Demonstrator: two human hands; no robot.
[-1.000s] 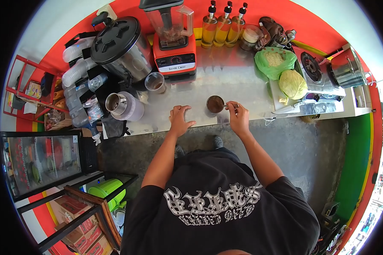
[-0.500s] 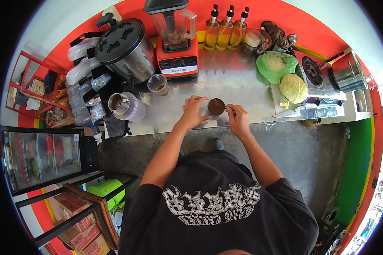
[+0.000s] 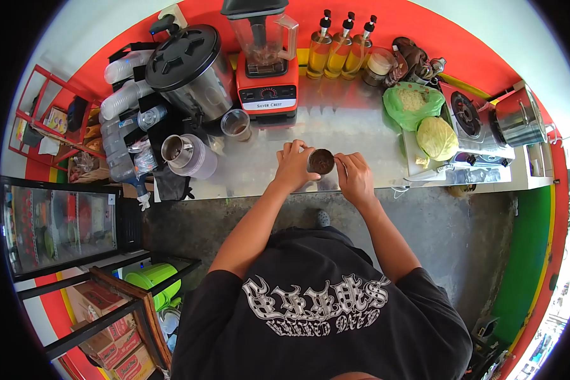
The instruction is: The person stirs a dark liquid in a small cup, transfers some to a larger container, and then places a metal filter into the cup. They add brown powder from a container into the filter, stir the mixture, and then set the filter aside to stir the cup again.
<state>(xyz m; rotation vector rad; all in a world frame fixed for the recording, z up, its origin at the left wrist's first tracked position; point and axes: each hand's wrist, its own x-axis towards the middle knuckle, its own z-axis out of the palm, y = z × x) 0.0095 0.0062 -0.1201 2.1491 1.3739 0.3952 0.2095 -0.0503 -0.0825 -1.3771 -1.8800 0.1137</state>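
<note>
Red blender [image 3: 266,69] stands at the worktop [image 3: 354,126] rear, beside three oil bottles [image 3: 339,47]. Cabbage [image 3: 437,138] lies near the gas stove [image 3: 468,117].

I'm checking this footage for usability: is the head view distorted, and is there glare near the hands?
Head view: strong fisheye, black corners, counter edge bowed; soft glare on the steel behind the cup; left hand and right hand evenly lit and sharp.
</note>
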